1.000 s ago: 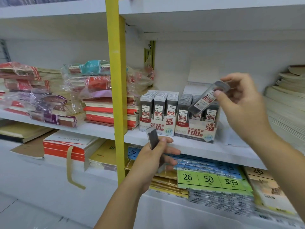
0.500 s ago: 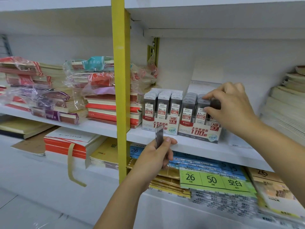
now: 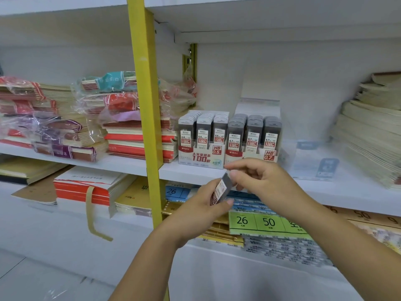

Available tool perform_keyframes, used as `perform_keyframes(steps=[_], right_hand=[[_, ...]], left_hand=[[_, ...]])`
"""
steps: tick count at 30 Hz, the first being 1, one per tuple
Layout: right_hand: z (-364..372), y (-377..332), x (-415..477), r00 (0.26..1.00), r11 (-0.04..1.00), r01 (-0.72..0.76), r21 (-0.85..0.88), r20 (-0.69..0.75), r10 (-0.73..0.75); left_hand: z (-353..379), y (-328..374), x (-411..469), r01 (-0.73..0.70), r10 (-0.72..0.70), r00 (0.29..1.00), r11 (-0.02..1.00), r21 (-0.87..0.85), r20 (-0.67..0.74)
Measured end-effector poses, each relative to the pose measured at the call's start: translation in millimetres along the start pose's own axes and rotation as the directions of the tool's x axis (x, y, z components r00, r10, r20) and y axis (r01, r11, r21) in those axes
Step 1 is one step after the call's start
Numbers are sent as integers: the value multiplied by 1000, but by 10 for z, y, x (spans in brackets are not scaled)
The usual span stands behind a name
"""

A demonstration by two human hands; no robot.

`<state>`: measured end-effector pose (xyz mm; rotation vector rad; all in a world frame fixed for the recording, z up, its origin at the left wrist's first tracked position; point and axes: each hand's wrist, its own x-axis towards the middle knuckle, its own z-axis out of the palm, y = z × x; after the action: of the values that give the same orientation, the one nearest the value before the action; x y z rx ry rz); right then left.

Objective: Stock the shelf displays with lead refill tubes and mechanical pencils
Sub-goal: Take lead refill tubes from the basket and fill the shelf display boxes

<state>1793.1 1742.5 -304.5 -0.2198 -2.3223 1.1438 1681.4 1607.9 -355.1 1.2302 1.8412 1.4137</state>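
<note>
Both forearms rise from the bottom edge and meet just before the front edge of the shelf (image 3: 185,173), below the HB 0.5 box (image 3: 202,158) and HB 0.7 box (image 3: 270,155). Left hand (image 3: 201,206) is curled round the lower half of a lead refill tube (image 3: 221,189), thumb across its front. Tube is tilted, dark end up and to the right. Right hand (image 3: 262,181) arches over, knuckles up, thumb and forefinger pinching the tube's upper end. The boxes stand side by side, full of upright tubes. Yellow upright (image 3: 144,105) stands to their left.
</note>
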Motion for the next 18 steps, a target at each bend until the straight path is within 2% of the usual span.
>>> perform_keyframes(steps=[3,7,10,14,18], right_hand=[[-67,55,-32,997,999,-36,18,-64,37],[-216,130,-90,981,989,-82,119,-166,101],[-282,172,-129,982,980,-138,146,-113,155],[-264,223,-165,981,979,-194,58,21,193],[-186,138,-129,996,995,-86,-42,-38,84]], left_hand=[[-11,-33,-2,-10,9,999,1000,-20,-34],[-73,-53,6,-38,14,994,975,-218,-111],[-103,-60,28,-47,-34,976,931,-362,-214],[-117,-77,58,-97,-19,957,920,-380,-290],[-78,-14,104,-155,60,955,935,-319,-290]])
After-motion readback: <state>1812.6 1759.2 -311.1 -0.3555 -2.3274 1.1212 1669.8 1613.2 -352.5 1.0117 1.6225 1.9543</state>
